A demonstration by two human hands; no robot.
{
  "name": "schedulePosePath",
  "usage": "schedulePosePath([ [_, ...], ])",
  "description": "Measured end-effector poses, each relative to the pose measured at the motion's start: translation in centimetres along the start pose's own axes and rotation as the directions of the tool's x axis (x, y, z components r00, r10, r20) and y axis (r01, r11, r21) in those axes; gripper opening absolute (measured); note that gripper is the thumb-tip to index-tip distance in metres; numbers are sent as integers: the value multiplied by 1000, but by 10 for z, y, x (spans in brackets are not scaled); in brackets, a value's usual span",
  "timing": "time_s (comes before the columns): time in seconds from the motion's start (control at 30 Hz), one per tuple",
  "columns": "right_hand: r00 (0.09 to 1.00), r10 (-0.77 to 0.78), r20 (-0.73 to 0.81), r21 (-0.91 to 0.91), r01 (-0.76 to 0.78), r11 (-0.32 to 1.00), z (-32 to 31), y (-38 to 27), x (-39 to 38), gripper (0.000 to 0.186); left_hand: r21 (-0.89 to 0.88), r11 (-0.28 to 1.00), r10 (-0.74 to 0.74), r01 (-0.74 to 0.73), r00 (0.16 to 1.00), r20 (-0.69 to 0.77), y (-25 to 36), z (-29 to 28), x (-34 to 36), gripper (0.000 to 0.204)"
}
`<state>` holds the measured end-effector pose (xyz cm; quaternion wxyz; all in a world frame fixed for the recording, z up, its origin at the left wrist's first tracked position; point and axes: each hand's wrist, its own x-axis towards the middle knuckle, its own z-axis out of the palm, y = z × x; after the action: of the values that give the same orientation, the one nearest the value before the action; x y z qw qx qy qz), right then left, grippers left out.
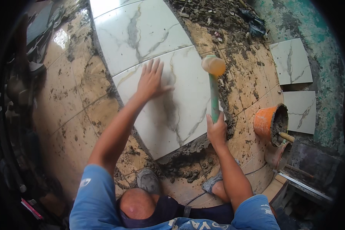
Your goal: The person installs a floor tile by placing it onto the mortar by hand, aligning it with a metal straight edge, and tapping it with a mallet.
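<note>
Just beyond the grey mortar [188, 163] lies the front marbled tile [153, 119], best seated with soft, even taps spread across it. The right hand [217, 133] is wrapped round the mallet [214, 92]; the left hand [151, 82], fingers spread, grips nothing, contact with the tile unclear, and should stay clear of blows while the seam with the far tile [145, 38] is kept flush.
</note>
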<state>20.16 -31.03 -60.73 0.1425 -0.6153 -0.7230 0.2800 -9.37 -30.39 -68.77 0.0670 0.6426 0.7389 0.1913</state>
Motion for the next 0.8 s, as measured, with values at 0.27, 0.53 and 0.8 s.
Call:
schedulePosePath([
  [0.27, 978, 203, 43, 7, -204, 979, 12, 48, 3, 47, 158, 987, -23, 7, 995, 101, 4, 28, 56, 108],
  [0.53, 970, 194, 144, 47, -203, 978, 12, 54, -24, 45, 203, 979, -30, 3, 991, 127, 5, 34, 59, 108],
  [0.8, 949, 243, 201, -77, -232, 970, -10, 100, -98, 36, 234, 972, -16, -10, 994, 108, 5, 35, 60, 107],
])
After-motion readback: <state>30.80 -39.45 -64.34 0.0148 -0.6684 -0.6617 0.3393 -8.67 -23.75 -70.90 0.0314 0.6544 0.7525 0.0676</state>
